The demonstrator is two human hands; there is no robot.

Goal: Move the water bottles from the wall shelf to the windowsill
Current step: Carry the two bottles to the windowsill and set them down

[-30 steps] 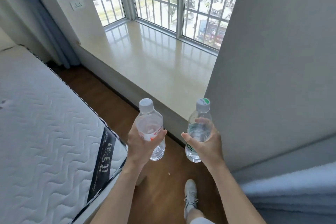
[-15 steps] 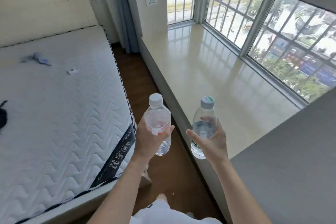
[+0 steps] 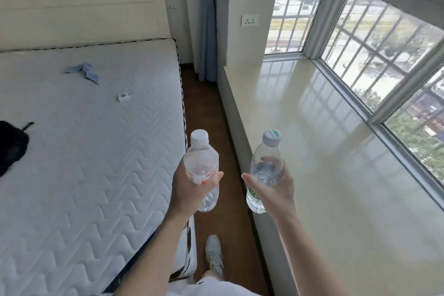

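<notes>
- Bedroom floor [image 3: 206, 113], centre frame, runs between mattress [image 3: 96, 163] and windowsill [image 3: 312, 127]; both hands are held above it.
- Left hand [image 3: 189, 190]: fingers and thumb curled round red-label bottle [image 3: 201, 158], which is upright.
- Right hand [image 3: 276, 190]: fingers curled round green-label bottle [image 3: 265, 166], in the air at the windowsill's near edge.
- Bottles apart, neither on the windowsill.
- Mattress: blue cloth [image 3: 83, 72] upper left, black item [image 3: 10, 144] at left edge.
- Shoe [image 3: 214, 255], bottom centre.

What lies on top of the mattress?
A crumpled blue cloth, a small white item and a black object cut off by the frame edge. The left arm hides the mattress's near corner.
</notes>
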